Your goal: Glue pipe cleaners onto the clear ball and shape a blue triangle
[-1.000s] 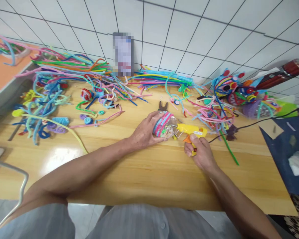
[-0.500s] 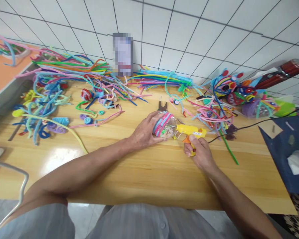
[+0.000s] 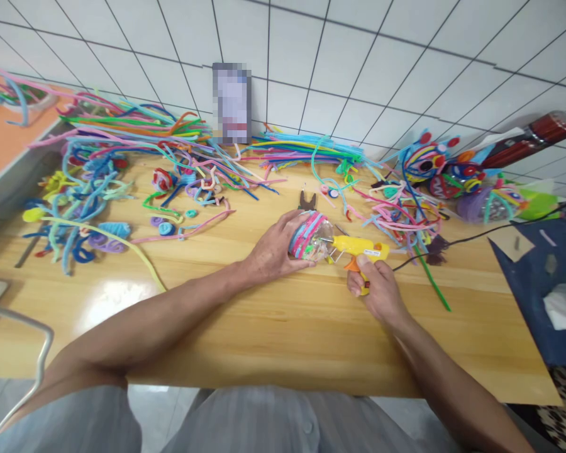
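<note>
While the left hand [image 3: 272, 250] is clamped around the striped plastic piece [image 3: 306, 237], mid-worktop [image 3: 273, 327], the right hand [image 3: 380, 284] grips the glue gun [image 3: 356, 244] — nozzle at the piece's clear end. Gluing seems in hand; the next move calls for steady aim.

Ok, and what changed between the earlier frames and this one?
Nothing visibly moved, and nothing was taken up or let go. The left hand still holds the striped piece; the right hand still holds the glue gun, nozzle at the piece's clear end. The pliers stayed put.
</note>
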`<state>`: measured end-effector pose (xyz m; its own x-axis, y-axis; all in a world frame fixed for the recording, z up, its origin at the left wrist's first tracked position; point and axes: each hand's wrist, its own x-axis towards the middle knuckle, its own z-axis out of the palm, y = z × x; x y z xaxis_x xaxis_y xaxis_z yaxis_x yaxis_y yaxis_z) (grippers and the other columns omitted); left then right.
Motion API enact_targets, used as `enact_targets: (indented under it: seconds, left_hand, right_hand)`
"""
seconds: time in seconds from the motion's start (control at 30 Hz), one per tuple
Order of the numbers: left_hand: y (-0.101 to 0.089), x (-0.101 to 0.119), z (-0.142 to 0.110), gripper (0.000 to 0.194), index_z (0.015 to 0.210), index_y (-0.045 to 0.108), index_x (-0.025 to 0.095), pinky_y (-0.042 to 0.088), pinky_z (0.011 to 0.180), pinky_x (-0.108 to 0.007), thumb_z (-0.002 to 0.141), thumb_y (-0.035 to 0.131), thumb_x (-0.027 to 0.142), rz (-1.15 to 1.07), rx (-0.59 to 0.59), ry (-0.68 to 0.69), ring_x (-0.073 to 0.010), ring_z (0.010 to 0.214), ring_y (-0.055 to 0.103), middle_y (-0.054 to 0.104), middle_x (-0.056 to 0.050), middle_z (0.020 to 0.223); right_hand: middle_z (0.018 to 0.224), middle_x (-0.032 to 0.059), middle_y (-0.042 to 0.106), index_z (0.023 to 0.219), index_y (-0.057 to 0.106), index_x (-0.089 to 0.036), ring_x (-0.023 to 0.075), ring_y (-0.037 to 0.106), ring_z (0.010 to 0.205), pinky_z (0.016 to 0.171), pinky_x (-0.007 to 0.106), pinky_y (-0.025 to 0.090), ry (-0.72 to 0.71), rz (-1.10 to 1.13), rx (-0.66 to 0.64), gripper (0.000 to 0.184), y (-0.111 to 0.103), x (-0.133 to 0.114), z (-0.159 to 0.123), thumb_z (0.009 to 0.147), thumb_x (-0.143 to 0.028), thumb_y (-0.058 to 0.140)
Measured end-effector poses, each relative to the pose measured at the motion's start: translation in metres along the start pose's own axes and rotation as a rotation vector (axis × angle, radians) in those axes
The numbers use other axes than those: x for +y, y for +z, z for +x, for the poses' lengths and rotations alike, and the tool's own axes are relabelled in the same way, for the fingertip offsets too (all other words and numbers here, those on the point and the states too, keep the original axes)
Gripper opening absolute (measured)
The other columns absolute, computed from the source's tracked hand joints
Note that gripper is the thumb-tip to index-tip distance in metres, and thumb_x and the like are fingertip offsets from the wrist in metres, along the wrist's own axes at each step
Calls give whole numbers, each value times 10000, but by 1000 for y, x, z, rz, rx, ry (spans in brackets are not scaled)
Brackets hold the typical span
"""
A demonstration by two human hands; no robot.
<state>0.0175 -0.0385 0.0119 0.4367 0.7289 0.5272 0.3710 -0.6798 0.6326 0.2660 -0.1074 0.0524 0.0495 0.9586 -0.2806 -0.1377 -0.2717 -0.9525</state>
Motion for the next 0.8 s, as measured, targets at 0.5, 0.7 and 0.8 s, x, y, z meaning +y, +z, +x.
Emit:
enact_targets:
  seconds: [0.5,0.7,0.8]
  left_hand:
    - [1,-1,0,1084,1627,283,263,471,1226,-610,768,922,427,-7,-1,2,-380,1519,473,490,-203,1583]
    - [0,-1,0,1077,1622,290,264,477,1221,-615,767,922,432,-7,-2,-1,-380,1515,478,498,-202,1576]
    - [-1,0,1,1070,1622,290,264,473,1225,-617,772,917,433,-5,-13,-12,-382,1519,473,497,-202,1579]
  right_hand:
    - [475,-73,445,603,506,-209,62,435,394,416,214,345,19,1,-9,616,-2,1,0,734,-678,885]
    - [478,-75,435,603,491,-213,63,427,399,422,218,347,22,-14,-6,621,-2,1,-1,755,-681,869]
    - [484,-83,425,629,480,-219,63,417,395,415,220,339,34,8,-19,616,-3,-1,-1,748,-673,878]
